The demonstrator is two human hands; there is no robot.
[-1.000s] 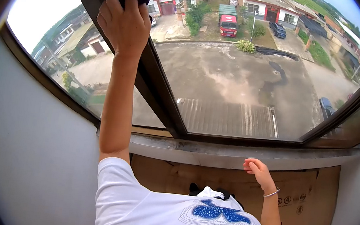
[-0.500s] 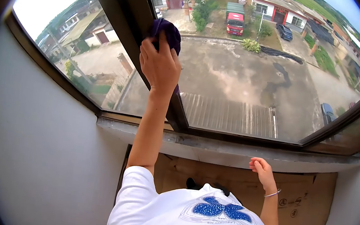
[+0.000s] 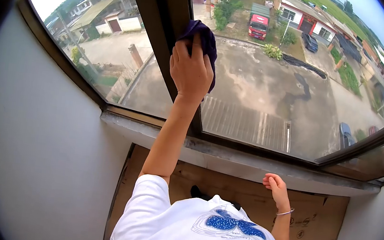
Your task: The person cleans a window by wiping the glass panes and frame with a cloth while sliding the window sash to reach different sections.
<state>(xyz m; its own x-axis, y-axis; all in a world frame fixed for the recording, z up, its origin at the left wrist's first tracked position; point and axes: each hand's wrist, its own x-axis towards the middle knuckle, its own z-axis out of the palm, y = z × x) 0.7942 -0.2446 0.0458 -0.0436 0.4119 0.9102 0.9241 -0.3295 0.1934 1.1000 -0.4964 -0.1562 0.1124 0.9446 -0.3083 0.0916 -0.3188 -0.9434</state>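
Observation:
A dark purple cloth (image 3: pixel 209 51) is bunched under the fingers of my left hand (image 3: pixel 190 72). My left arm reaches up, and that hand presses the cloth on the dark window frame post (image 3: pixel 164 27), at its edge with the large glass pane (image 3: pixel 253 84). Part of the cloth hangs down beside the hand over the glass. Lower down, my right hand (image 3: pixel 277 190), with a bracelet at the wrist, hovers below the sill (image 3: pixel 244 161), its fingers loosely curled together with nothing visible in them.
A smaller pane (image 3: pixel 102 38) lies left of the post, above a pale wall (image 3: pixel 48 137). Brown cardboard (image 3: pixel 223 180) covers the floor beneath the sill. Outside are a red truck (image 3: pixel 258 27), parked cars, houses and a concrete yard.
My left hand and the cloth have come down along the post from near the top of the view. The view has shifted somewhat. My right hand stays below the sill, curled.

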